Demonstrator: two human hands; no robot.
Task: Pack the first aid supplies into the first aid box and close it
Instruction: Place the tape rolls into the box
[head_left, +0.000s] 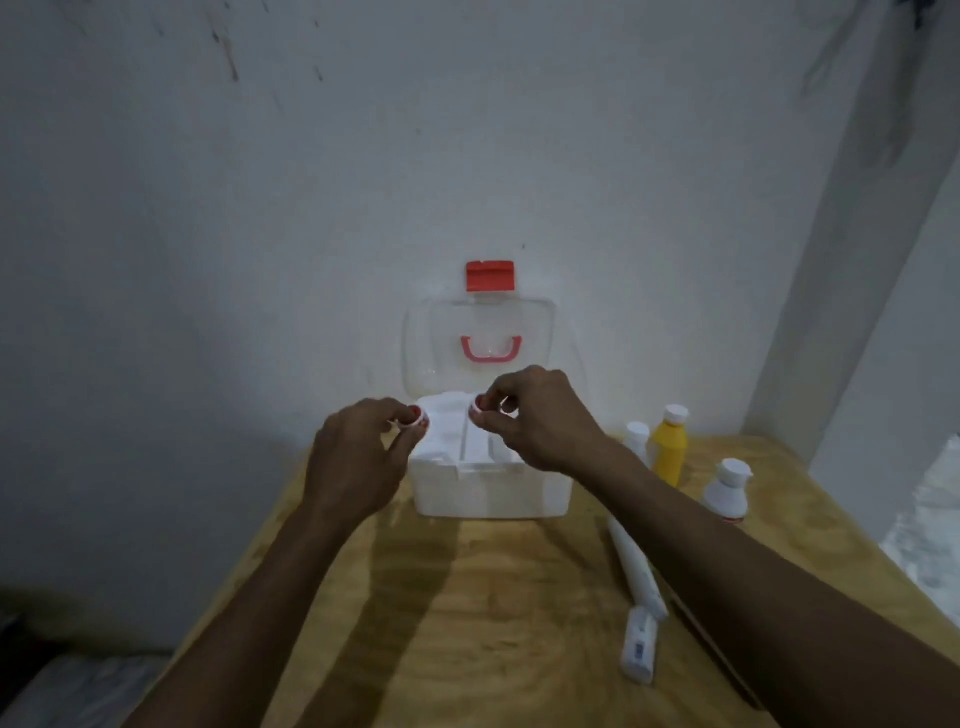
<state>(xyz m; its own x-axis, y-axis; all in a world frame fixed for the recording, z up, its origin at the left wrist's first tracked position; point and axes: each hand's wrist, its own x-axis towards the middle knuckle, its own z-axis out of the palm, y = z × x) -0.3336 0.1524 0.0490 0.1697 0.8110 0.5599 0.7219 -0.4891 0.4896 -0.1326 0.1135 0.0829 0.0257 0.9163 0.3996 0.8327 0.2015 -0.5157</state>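
Observation:
A white first aid box (491, 493) stands open at the far edge of the wooden table (467, 623). Its clear lid (478, 343), with a red latch (490, 275) and a pink handle, leans back against the wall. My left hand (358, 457) pinches a small red-and-white roll (415, 415) above the box's left rim. My right hand (530, 421) pinches a similar small roll (479, 404) over the box's inner tray. Right of the box stand a yellow bottle (670, 447) and two white bottles (727, 491) (636, 439).
A long white tube (636, 566) and a white flat pack (640, 649) lie on the table under my right forearm. The wall is close behind the box. The table drops off at left and right; a pale floor shows at right.

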